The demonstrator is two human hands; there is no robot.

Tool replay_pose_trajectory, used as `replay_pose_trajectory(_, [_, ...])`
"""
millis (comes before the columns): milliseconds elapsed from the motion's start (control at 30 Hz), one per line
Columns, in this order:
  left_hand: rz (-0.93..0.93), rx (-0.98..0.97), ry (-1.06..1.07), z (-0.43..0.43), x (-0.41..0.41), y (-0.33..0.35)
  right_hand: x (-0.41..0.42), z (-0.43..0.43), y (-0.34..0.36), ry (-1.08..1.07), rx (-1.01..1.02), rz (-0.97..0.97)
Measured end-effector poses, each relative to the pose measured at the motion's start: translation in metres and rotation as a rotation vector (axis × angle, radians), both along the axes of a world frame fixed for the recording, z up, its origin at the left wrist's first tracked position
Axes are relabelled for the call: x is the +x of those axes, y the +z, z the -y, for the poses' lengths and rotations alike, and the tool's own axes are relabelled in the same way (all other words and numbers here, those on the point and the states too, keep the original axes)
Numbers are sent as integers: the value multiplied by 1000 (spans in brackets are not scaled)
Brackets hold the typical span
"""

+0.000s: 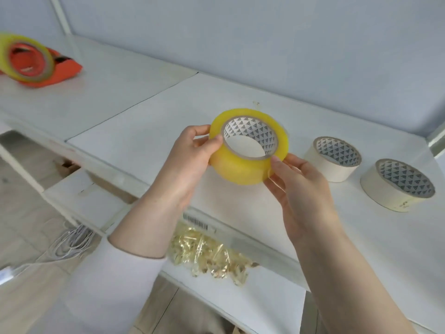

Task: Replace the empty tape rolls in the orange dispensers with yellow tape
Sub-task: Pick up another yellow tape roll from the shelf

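2 grips grasping yellow tape roll (pixel 240 171), left hand (pixel 190 156), right hand (pixel 297 186), triangle-printed core (pixel 255 132)

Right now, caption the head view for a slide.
A yellow tape roll held by the left hand and right hand over a white shelf.

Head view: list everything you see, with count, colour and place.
yellow tape roll: 1, yellow, held above the shelf
orange dispenser: 1, orange, shelf's far left
loaded roll: 1, yellow, on that dispenser
cream rolls: 2, cream, lying flat on the shelf's right
shelf: 1, white, across the view
bag of gold pieces: 1, clear and gold, beneath the shelf
white cords: a bundle, white, lower left
left hand: 1, grips the roll's left side
right hand: 1, holds its right side
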State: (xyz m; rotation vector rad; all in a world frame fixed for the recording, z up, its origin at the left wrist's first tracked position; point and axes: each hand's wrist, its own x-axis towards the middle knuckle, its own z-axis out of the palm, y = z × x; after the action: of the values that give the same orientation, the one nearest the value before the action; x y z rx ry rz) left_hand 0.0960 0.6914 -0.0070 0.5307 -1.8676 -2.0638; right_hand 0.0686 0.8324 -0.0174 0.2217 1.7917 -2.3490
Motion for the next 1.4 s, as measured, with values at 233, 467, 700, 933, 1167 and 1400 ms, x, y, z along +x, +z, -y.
replay_pose_trajectory(233, [-8, 92, 252, -11, 97, -12, 61, -4, -6, 243, 70, -74])
replay_pose_trajectory(467, [-21, 126, 468, 7, 197, -27, 130, 31, -16, 467, 100, -60])
replay_pose_trajectory(700, [2, 196, 641, 48, 301, -54, 201, 94, -45, 715, 72, -68])
replay_pose_trajectory(933, [33, 311, 785, 107, 407, -99, 285, 173, -98, 952, 99, -6])
replay_pose_trajectory(1167, [140, 438, 895, 148, 481, -151, 344, 224, -144, 1101, 219, 58])
replay_pose_trajectory(1400, [207, 531, 925, 192, 507, -184, 357, 277, -178, 1207, 350, 70])
